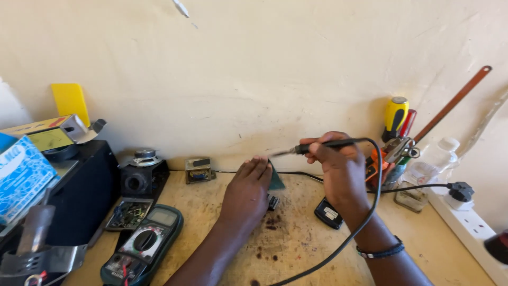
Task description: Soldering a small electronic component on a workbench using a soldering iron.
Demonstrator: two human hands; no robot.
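Observation:
My left hand [247, 191] rests on the wooden bench and holds a small green circuit board [275, 179] upright on its edge. My right hand [338, 164] grips a black soldering iron [324, 145], its metal tip pointing left toward the top of the board. The iron's black cable [365, 220] loops down over my right wrist, which wears a dark bracelet [382, 250]. A small black component [273, 202] lies on the bench just below the board, partly hidden by my left fingers.
A green multimeter [143, 245] and an open circuit module [128, 214] lie at left beside a black speaker [141, 175]. A small black device [328, 213] sits by my right hand. A tool holder with screwdrivers and pliers [396, 145] and a white power strip [471, 225] stand at right.

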